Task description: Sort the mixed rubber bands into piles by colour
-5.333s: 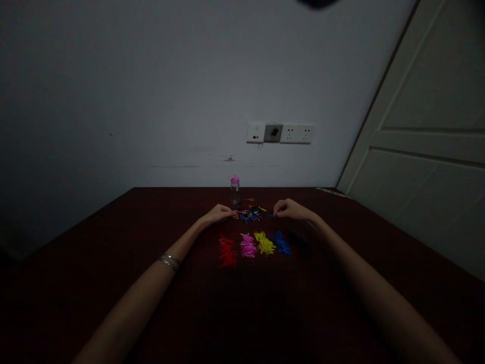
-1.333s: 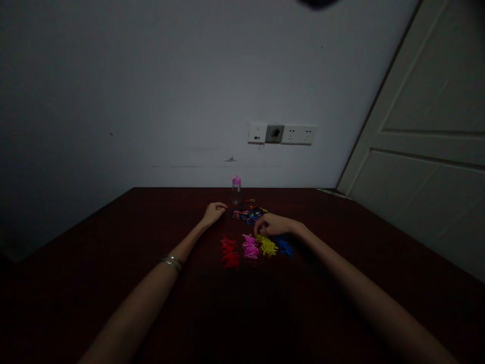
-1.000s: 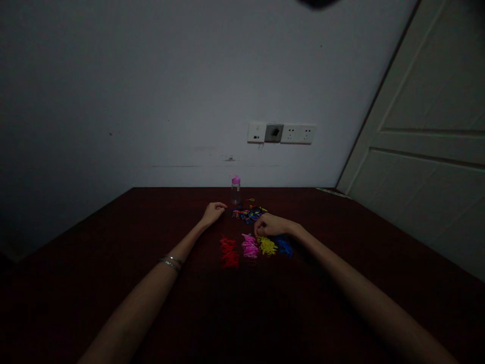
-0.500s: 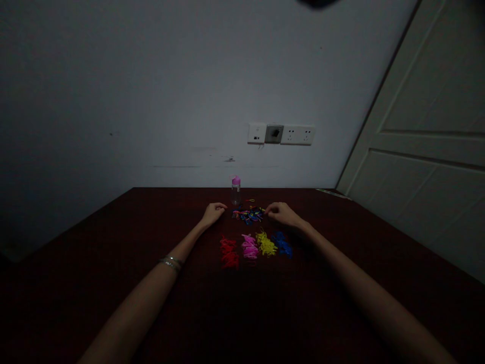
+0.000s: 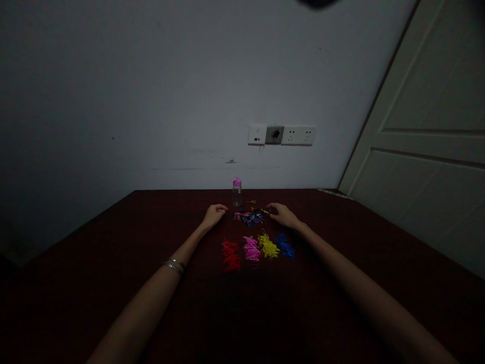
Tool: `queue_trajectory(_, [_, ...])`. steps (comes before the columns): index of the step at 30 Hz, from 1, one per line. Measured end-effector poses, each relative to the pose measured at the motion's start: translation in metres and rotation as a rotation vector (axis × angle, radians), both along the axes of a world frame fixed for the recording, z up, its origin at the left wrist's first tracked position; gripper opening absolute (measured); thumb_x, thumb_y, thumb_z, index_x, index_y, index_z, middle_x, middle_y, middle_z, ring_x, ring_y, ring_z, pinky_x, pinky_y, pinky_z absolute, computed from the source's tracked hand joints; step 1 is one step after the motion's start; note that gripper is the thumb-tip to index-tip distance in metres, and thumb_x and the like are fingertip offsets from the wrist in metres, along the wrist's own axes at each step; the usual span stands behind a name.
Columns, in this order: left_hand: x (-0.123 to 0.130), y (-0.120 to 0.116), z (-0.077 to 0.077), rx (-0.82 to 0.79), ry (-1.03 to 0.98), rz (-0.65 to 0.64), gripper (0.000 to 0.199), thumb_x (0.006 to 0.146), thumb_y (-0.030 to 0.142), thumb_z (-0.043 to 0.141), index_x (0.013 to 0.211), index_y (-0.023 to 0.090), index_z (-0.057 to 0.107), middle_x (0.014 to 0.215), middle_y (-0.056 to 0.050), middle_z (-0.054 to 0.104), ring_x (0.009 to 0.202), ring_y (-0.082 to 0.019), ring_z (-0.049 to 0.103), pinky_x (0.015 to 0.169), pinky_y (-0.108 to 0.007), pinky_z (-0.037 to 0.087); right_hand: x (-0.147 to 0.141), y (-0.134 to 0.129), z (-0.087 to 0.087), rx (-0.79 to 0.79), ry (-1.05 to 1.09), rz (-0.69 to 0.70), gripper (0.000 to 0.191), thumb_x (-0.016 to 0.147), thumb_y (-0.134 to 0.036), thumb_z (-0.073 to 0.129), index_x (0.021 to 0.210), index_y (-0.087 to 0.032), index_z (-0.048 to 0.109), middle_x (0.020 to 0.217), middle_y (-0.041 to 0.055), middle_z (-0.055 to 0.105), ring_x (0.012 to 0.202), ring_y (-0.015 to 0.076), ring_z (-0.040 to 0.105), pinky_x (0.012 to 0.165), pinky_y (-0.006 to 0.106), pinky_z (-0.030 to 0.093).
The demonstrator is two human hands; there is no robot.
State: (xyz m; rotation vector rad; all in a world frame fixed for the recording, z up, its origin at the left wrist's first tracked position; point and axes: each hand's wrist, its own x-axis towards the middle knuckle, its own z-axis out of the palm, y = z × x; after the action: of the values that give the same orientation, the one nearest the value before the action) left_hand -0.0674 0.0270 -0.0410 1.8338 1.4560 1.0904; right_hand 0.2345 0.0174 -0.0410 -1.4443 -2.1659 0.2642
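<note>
Small bands in mixed colours point(image 5: 249, 216) lie in a loose pile near the back of the dark table. Just right of this pile is my right hand point(image 5: 281, 214), its fingers bent apart beside a yellow band at the pile's edge. My left hand point(image 5: 215, 215) rests left of the pile with fingers curled together; whether anything is in them is too small to tell. Closer to me lie separate heaps: red bands point(image 5: 230, 255), pink bands point(image 5: 252, 249), yellow bands point(image 5: 269, 245) and blue bands point(image 5: 285, 247).
A clear bottle with a pink cap point(image 5: 237, 192) stands behind the mixed pile, a small loose band point(image 5: 251, 201) beside it. The table point(image 5: 182, 199) meets a wall with sockets point(image 5: 299, 135). A pale door point(image 5: 428, 121) is at the right.
My right hand's fingers have parted slightly at the pile's right edge, and a yellow band now shows by them. My left hand has hardly moved.
</note>
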Motion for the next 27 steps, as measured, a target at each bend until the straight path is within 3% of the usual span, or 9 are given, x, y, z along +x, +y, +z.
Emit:
queue_trajectory(5, [-0.001,0.001,-0.001,-0.002,-0.014,-0.019,0.028,0.064,0.019,0.047,0.082,0.010,0.066,0.053,0.001,0.053,0.047,-0.008,0.041,0.047,-0.019,0.031,-0.005,0.005,0.000,0.004,-0.046,-0.035,0.036,0.072,-0.018,0.052,0.107,-0.022,0.054,0.095,0.0041,0.061,0.084,0.0158,0.055,0.069,0.023,0.040])
queue_trajectory(11, [-0.002,0.002,-0.003,-0.007,-0.032,-0.011,0.028,0.064,0.019,0.047,0.082,0.009,0.066,0.049,0.002,0.050,0.045,-0.007,0.039,0.046,-0.018,0.030,-0.005,0.002,-0.003,0.048,-0.029,-0.043,0.029,0.077,-0.019,0.047,0.104,-0.023,0.057,0.103,0.0044,0.060,0.092,0.0174,0.054,0.073,0.025,0.041])
queue_trajectory(18, [0.000,0.000,-0.002,0.014,-0.048,-0.003,0.026,0.063,0.018,0.048,0.079,0.009,0.066,0.050,0.002,0.051,0.046,-0.008,0.040,0.047,-0.018,0.031,-0.003,0.010,-0.012,0.087,0.062,-0.055,0.029,0.073,-0.016,0.049,0.100,-0.022,0.058,0.097,0.0044,0.061,0.088,0.0160,0.055,0.076,0.026,0.042])
queue_trajectory(27, [0.000,-0.001,-0.001,0.002,-0.071,0.004,0.025,0.063,0.018,0.048,0.078,0.009,0.066,0.045,0.003,0.048,0.043,-0.007,0.039,0.045,-0.019,0.029,-0.006,0.016,-0.012,0.035,0.067,-0.055,0.028,0.073,-0.018,0.050,0.099,-0.021,0.059,0.089,0.0042,0.063,0.078,0.0159,0.057,0.066,0.024,0.042])
